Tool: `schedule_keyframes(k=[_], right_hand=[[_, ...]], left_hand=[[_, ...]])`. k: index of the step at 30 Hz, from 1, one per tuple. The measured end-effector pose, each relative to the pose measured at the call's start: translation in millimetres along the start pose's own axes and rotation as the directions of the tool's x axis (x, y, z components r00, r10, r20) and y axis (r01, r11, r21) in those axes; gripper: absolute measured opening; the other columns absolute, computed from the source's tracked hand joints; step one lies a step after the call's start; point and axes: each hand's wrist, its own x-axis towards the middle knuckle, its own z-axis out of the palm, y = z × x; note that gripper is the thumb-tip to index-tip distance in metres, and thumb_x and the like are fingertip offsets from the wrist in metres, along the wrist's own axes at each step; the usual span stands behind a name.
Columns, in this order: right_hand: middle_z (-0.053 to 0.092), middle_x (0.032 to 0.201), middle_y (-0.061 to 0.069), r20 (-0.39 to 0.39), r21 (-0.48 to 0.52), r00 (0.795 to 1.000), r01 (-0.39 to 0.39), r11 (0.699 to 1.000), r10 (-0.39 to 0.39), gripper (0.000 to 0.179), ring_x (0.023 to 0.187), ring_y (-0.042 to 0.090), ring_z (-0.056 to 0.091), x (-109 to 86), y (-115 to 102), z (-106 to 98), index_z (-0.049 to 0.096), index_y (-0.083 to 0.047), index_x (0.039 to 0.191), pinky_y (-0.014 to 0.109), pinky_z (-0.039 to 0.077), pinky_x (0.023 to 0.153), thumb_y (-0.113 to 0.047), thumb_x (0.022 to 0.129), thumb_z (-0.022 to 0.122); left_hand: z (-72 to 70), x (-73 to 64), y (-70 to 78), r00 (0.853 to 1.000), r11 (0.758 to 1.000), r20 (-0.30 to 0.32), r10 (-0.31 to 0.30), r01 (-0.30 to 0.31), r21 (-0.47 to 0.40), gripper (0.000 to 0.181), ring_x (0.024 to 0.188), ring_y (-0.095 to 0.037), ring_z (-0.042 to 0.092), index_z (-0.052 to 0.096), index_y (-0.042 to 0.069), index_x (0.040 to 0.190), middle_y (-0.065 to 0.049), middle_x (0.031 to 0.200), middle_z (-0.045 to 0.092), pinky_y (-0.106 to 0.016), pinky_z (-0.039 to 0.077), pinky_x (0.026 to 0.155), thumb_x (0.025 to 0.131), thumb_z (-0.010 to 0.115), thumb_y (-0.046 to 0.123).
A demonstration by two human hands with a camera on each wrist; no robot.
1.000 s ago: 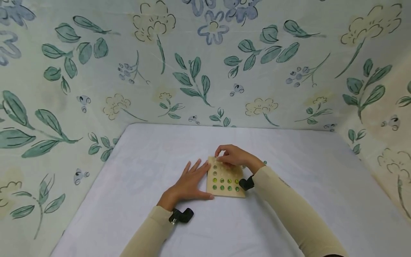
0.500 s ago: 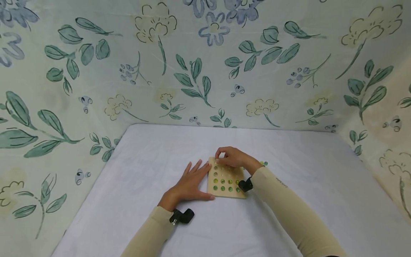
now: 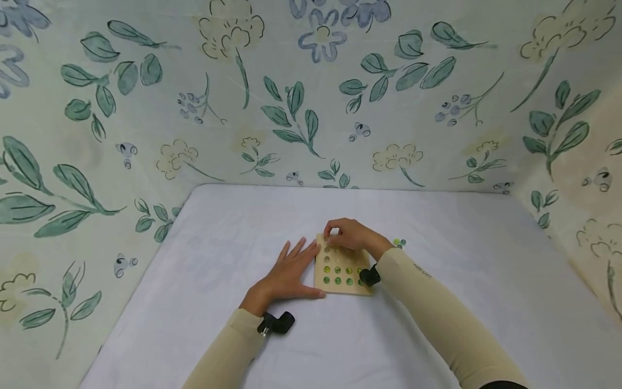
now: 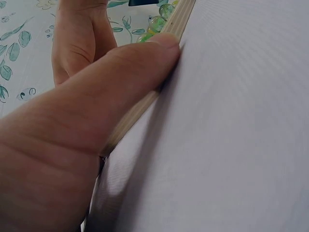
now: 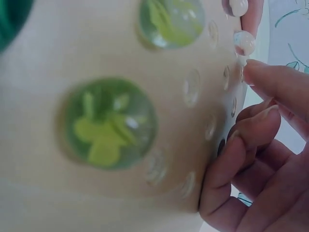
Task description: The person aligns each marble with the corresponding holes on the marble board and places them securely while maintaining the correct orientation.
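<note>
A light wooden board (image 3: 345, 289) with rows of round hollows lies on the white cloth. Green marbles (image 3: 337, 281) fill its nearest row, yellow-green marbles (image 3: 337, 269) the row behind. Two clear marbles (image 5: 245, 42) sit farther up the left column. My left hand (image 3: 289, 275) lies spread along the board's left side, its thumb against the near edge (image 4: 164, 63). Over the far left corner, my right hand (image 3: 352, 235) pinches a small clear marble between thumb and index finger, mostly hidden by the fingertips. Its other fingers curl close over the board in the right wrist view.
A few loose green and yellow marbles (image 3: 399, 243) lie on the cloth beyond my right wrist. The white cloth (image 3: 233, 227) covers the table, and a flower-patterned curtain (image 3: 311, 108) stands behind and at both sides.
My right fingertips stay at the far left corner, with only slight movement. The right forearm has shifted a little, showing more of the loose marbles. The left hand holds its place.
</note>
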Motion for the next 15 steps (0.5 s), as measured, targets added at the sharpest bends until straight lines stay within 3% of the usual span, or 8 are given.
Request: schedule_keyframes(k=[15], right_hand=[[0.059, 0.084, 0.005, 0.007, 0.012, 1.0, -0.018, 1.0, 0.018, 0.014, 0.07, 0.019, 0.053, 2.4, 1.6, -1.2, 0.063, -0.019, 0.106, 0.027, 0.043, 0.059, -0.021, 0.093, 0.061]], left_hand=[[0.3, 1.6, -0.9, 1.0, 1.0, 0.006, -0.007, 0.007, 0.005, 0.114, 0.148, -0.02, -0.002, 0.013, 0.019, 0.156, 0.006, 0.161, 0.012, -0.048, -0.008, 0.117, 0.071, 0.059, 0.08]])
